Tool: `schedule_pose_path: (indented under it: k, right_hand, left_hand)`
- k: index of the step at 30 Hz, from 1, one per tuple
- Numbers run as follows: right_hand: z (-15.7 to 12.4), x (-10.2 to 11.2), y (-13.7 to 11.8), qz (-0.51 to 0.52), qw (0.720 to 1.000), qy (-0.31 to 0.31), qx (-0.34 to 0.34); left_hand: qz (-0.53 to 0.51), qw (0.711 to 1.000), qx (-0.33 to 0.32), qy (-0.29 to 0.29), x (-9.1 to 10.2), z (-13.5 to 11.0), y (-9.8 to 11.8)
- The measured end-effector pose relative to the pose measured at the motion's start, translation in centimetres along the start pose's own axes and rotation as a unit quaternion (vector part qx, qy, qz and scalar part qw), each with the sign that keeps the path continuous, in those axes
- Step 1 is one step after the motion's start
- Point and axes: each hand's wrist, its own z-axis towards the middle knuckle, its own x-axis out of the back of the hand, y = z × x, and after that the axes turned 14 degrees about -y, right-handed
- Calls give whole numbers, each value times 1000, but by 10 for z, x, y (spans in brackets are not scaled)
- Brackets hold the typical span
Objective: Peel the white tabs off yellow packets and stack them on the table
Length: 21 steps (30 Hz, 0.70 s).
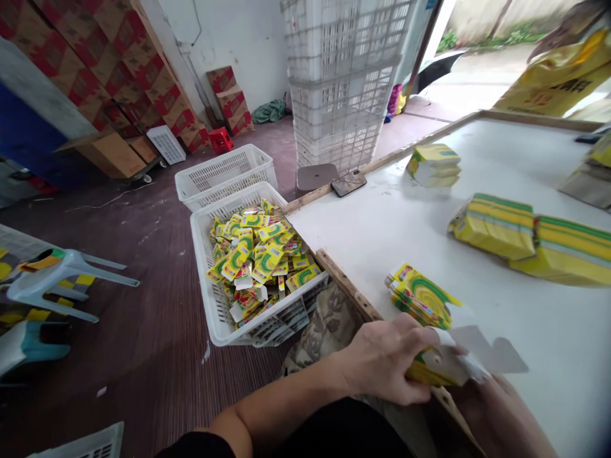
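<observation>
My left hand (389, 359) is wrapped round a small yellow-green carton (429, 372), close to the wooden edge of the white table. At the carton's other end, my right hand (499, 407) closes on its white end flaps; motion blurs its fingertips. What is inside the carton cannot be seen. Just beyond my hands, a short stack of flat yellow-green cartons (424, 296) lies on the table. To the left, a white plastic crate (203, 280) is heaped with loose yellow cartons (252, 245), several with flaps out.
Bundled cartons (496, 226) lie across the white table (363, 235), and another stack (434, 164) stands farther back. A phone (349, 183) rests on the wooden rim. Tall stacked crates (334, 76), a brown stool (315, 177) and a blue plastic stool (52, 280) stand around. A person (558, 70) in yellow stands at right.
</observation>
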Motion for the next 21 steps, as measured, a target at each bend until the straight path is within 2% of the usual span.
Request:
schedule_pose_path:
  k: [3,6,11,16,21]
  right_hand:
    - [-6,-9,-1,116,991,-32,-57]
    - [-15,-15,-5,146,987,-38,-53]
    - [-23,-19,-23,110,990,-78,-31]
    - [-18,-21,-24,103,992,-64,-21]
    - [-1,-31,-13,-24,994,-50,95]
  left_hand:
    - [5,1000,12,14,5,-1,3]
    - [-6,999,25,39,12,-4,4]
    - [-84,995,31,43,20,-5,3]
    - [-82,995,53,4,20,-6,3]
    - [-101,992,79,-6,14,-3,-5]
